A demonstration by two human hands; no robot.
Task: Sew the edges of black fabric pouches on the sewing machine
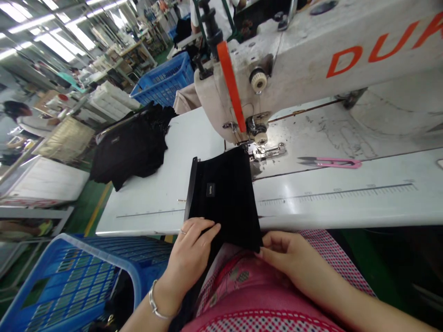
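Observation:
A black fabric pouch (228, 193) with a small label (211, 189) and a stiff strip along its left side lies on the sewing table. Its far right corner reaches under the needle area of the sewing machine (256, 143), while its near edge hangs over the table front. My left hand (194, 249) rests on the pouch's near left part, fingers slightly spread and pressing down. With thumb and fingers, my right hand (284, 249) pinches the near right corner. Pink-handled thread snips (332, 162) lie on the table right of the machine's foot.
A pile of black fabric pieces (131, 143) lies at the table's left end. Blue plastic baskets stand at the lower left (79, 276) and behind the table (166, 78). A ruler scale (339, 192) runs along the front edge. Other people sit farther back.

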